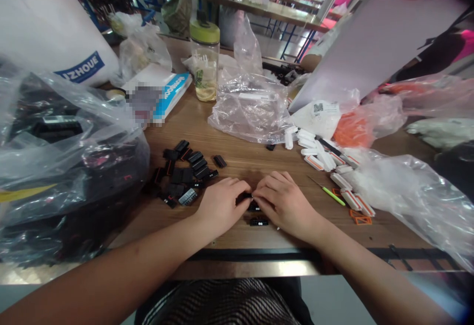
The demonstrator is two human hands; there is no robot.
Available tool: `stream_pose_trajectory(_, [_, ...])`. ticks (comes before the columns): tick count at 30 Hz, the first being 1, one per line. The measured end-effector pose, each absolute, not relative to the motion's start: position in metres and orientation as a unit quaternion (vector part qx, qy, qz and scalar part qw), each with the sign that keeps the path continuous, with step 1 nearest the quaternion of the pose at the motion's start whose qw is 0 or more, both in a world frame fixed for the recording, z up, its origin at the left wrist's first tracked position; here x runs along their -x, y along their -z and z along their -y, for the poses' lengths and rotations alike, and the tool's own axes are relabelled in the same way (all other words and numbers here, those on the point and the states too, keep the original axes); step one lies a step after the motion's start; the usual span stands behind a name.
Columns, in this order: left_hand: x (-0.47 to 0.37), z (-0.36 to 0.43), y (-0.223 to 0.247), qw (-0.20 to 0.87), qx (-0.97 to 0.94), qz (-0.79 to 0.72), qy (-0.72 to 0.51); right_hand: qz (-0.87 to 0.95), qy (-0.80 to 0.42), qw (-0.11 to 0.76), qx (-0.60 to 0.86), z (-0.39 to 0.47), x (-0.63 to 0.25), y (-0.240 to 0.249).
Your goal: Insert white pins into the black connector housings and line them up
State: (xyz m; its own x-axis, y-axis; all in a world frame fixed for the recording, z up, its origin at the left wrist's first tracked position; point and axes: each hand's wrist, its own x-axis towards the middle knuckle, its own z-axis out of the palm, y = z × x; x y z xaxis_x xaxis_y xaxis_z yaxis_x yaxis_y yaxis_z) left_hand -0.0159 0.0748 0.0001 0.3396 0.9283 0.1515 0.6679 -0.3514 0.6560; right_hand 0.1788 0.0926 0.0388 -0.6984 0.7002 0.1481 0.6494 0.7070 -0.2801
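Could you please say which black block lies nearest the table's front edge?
The black block between left hand and right hand, lowest in view; others lie farther back.

Drinking bottle [205, 65], upright, with a green lid [204, 32] and pale liquid low inside. To its left as I stand behind the wearer: a blue-and-white packet [177, 93], partly blurred; beyond it, a white sack [48, 23] bearing a blue label [84, 68]. Background: a long bench [255, 6] on blue legs [289, 41]. Right: a large white panel [359, 43], tilted.
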Motion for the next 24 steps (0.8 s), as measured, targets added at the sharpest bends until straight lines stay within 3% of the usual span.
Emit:
stream_pose_trajectory(7, [0.016, -0.075, -0.002, 0.253, -0.776, -0.518, -0.255, 0.92, -0.107, 0.128, 0.356, -0.09, -0.181, -0.041])
stream_pose_trajectory(12, [0.016, -0.074, 0.0, 0.261, -0.777, -0.511, -0.259, 0.888, -0.179, 0.142, 0.4, -0.121, -0.196, -0.04])
stream_pose_trajectory(14, [0.016, -0.073, 0.0, 0.269, -0.776, -0.506, -0.264, 0.845, -0.14, 0.189, 0.48, -0.148, -0.206, -0.033])
stream_pose_trajectory(18, [0.017, -0.072, -0.003, 0.278, -0.778, -0.493, -0.273, 0.804, -0.042, 0.166, 0.569, -0.195, -0.213, -0.021])
stream_pose_trajectory(24, [0.02, -0.071, -0.008, 0.291, -0.78, -0.466, -0.298, 0.812, -0.073, 0.145, 0.56, -0.198, -0.197, -0.019])
